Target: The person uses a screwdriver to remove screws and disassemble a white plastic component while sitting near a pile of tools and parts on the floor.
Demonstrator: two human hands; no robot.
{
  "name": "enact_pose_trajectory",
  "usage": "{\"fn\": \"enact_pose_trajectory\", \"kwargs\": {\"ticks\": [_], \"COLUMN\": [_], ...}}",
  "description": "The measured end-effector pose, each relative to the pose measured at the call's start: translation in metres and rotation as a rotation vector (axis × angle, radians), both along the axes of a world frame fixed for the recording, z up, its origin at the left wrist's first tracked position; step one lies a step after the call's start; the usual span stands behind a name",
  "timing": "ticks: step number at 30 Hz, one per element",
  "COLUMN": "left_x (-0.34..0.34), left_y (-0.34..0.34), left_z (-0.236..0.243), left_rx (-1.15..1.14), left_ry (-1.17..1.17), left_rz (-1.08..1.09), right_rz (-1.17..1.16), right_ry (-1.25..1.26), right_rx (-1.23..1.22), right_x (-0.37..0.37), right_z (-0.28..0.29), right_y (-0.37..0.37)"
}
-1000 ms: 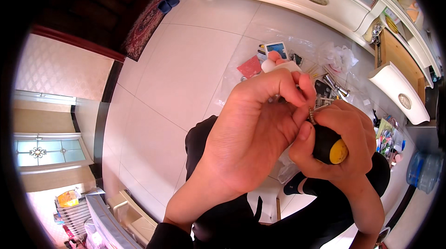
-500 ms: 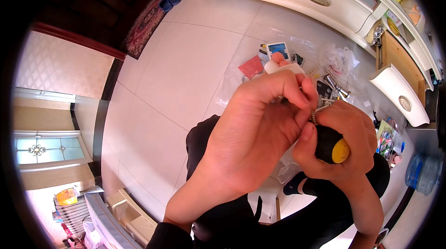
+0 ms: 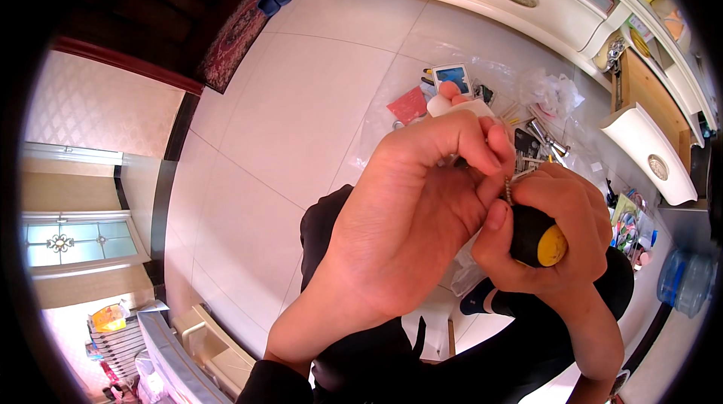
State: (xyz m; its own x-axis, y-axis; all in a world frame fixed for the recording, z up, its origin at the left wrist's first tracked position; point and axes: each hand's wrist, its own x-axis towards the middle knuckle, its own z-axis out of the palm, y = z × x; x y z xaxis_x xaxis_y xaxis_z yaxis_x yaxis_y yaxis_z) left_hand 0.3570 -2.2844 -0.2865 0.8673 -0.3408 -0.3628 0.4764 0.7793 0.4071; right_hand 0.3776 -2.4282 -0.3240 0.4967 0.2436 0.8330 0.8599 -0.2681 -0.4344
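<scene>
My left hand (image 3: 410,216) is raised in front of me, palm toward me, its fingers curled around a smooth white object (image 3: 459,109) that is mostly hidden. My right hand (image 3: 557,227), close beside it, grips a screwdriver (image 3: 538,237) by its thick black handle with a yellow end. The tool's shaft is out of sight behind the fingers. Between the two hands a short piece of small-beaded chain (image 3: 509,192) shows near my right thumb; which hand holds it I cannot tell.
Below, a clear plastic sheet (image 3: 376,129) on the tiled floor bears a red packet (image 3: 407,105), a white-framed blue item (image 3: 453,79), metal fittings (image 3: 547,137) and a crumpled bag (image 3: 553,95). An open drawer (image 3: 654,154) juts out at right, near a large water bottle (image 3: 687,283).
Both hands keep nearly the same place and grip. The view has shifted very slightly, and a little more of the beaded chain shows.
</scene>
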Motion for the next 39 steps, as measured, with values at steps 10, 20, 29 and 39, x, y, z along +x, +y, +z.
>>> {"fn": "enact_pose_trajectory", "kwargs": {"ticks": [10, 20, 29, 39], "left_x": [-0.003, -0.002, -0.003, -0.003], "left_y": [0.003, 0.003, 0.004, 0.006], "left_z": [0.005, 0.004, 0.003, 0.002], "left_rx": [0.043, -0.002, -0.011, -0.002], "left_ry": [0.056, 0.063, 0.047, 0.054], "left_rz": [-0.011, 0.032, 0.023, 0.029], "right_rz": [0.052, 0.037, -0.002, 0.053], "right_ry": [0.002, 0.003, 0.124, 0.051], "right_rx": [0.04, 0.025, -0.109, 0.038], "right_x": [-0.001, -0.001, -0.014, -0.002], "right_z": [0.0, 0.0, -0.001, 0.0], "right_y": [0.004, 0.004, -0.004, 0.007]}}
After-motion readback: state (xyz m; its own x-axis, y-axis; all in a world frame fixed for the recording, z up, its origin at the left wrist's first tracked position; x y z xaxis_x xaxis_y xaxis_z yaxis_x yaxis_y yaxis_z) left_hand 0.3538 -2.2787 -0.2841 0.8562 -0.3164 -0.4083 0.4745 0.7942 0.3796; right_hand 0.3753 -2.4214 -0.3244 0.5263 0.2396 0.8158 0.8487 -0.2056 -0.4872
